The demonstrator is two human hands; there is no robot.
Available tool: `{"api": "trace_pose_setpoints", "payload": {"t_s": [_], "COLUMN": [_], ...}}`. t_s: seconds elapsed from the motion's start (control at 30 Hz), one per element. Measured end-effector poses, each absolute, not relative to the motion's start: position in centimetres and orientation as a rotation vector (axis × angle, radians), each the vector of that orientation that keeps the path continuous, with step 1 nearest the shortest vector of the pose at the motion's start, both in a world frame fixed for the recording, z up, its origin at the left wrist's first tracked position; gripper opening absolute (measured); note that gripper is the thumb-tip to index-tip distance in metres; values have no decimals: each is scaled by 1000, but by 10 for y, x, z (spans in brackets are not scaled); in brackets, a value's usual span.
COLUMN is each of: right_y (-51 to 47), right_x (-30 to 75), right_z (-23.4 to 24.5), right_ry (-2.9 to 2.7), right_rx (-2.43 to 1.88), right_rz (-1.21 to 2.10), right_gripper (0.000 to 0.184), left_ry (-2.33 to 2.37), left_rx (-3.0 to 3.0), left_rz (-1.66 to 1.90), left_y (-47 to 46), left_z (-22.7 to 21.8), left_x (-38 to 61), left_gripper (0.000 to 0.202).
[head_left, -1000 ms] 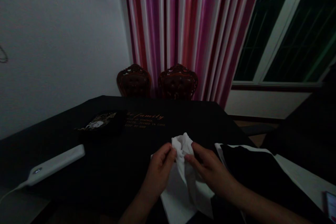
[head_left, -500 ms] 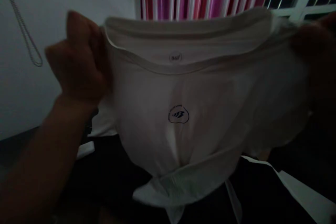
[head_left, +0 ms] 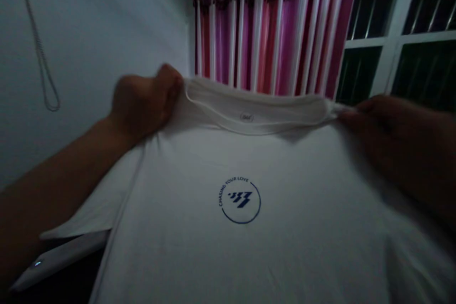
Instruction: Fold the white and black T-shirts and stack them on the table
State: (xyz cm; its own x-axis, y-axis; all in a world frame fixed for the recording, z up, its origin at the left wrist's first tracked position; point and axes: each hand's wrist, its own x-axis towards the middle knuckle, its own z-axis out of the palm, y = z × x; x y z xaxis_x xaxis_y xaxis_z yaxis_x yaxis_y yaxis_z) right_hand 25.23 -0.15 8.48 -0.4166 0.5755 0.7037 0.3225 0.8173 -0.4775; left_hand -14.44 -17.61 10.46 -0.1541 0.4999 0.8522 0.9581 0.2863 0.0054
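A white T-shirt (head_left: 302,209) hangs stretched out in front of me, its front facing me. A round dark blue print (head_left: 239,200) with the words "CHASING YOUR LOVE" marks its chest, and a small label (head_left: 246,117) shows inside the collar. My left hand (head_left: 147,99) is closed on the shirt's shoulder, just left of the neckline. On the other side, my right hand (head_left: 395,137) pinches the shoulder beside the collar; it is dark and somewhat blurred. The shirt's lower part runs out of the picture.
Pink, purple and white striped curtains (head_left: 263,42) hang at the back, next to a barred window (head_left: 388,33) on the right. A looped cord (head_left: 41,57) hangs against the pale wall (head_left: 124,14). A pale strip-like object (head_left: 60,259) lies at the lower left.
The shirt, bunched and loose before, now hangs flat with its print spread out. Both hands sit lower in view, the left one further right. More curtain and window show.
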Motion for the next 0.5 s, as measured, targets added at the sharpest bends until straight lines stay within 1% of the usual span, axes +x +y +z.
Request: {"api": "trace_pose_setpoints", "payload": {"t_s": [0.03, 0.1, 0.17, 0.23, 0.3, 0.4, 0.5], "right_y": [12, 43, 73, 96, 106, 106, 101], "right_x": [236, 200, 169, 151, 149, 168, 203], "right_z": [83, 61, 20, -28, -74, -138, -194], "right_ry": [-2084, -2252, -2447, -2547, -2631, -2834, -3003], "right_rx": [-741, -989, -1193, -1276, -1261, -1129, -1015], "right_rz": [140, -218, -302, -279, -258, -237, -87], "right_gripper": [22, 24, 30, 29, 29, 31, 39], "left_ry": [-1809, -1895, -1970, -2042, -2125, -2262, -2429], "left_rx": [-1362, -1511, -1674, -1758, -1787, -1860, -1919], "left_rz": [-585, -459, -363, -320, -301, -237, -154], "left_y": [-159, -111, -60, -25, -11, -22, -48], "left_z": [97, 66, 21, -29, -78, -152, -217], "left_x": [-151, -159, -158, -151, -141, -132, -134], "left_gripper": [58, 41, 26, 25, 28, 33, 46]}}
